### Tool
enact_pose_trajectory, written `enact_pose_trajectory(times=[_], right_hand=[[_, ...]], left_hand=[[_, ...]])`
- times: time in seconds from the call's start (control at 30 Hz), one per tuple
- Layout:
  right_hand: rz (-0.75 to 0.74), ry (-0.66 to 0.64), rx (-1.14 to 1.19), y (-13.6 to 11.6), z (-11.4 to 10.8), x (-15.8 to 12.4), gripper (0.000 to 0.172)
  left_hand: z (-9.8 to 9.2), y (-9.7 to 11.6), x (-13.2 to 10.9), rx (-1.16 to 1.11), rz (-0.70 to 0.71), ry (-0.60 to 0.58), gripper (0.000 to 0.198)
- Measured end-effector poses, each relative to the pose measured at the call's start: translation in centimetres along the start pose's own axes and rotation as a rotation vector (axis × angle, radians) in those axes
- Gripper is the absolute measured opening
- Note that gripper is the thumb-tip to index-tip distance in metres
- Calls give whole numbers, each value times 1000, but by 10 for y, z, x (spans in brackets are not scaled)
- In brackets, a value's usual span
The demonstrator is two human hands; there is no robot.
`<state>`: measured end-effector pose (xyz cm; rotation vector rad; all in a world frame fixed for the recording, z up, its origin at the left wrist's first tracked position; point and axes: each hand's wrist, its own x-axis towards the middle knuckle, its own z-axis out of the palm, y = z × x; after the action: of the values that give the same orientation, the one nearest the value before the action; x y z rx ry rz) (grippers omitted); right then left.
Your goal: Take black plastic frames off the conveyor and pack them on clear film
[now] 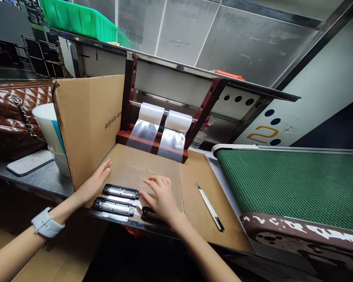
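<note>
Resting my left hand [95, 182] open and empty on the cardboard sheet [135, 168], I curve my right hand [160, 197] over a small dark part [146, 212], perhaps touching it, just beside two black plastic frames [120, 191] lying side by side.

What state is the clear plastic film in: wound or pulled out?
Pulled out: the clear plastic film hangs in two strips from the white rolls.

A diamond pattern is sewn in brown on the shiny bag [14, 117]. Tiny green squares are seen on the belt [294, 188]. The big bin [76, 19] is coloured bright green. The two flat frames [120, 191] are coloured black. The knife [208, 205] is coloured white, with a black tip. A blue stripe is painted on the white cup [48, 129].
</note>
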<state>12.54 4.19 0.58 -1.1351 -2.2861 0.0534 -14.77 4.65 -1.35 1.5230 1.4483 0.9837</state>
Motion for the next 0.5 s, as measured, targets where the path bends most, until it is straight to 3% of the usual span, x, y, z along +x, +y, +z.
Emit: enact_pose_trajectory(times=[0.1,0.23,0.37,0.5], right_hand=[[117,103,-48,38,-34,-23,27],[335,175,-147,104,-69,-78,31],[548,167,-228,146,-76,-123,33],[636,123,-201,152,-71,-130,24]], left_hand=[[4,-11,-18,227,157,-103,67],[15,-25,-45,474,297,-248,59],[21,-40,-51,616,355,-269,67],[9,-50,-43,698,419,-201,65]])
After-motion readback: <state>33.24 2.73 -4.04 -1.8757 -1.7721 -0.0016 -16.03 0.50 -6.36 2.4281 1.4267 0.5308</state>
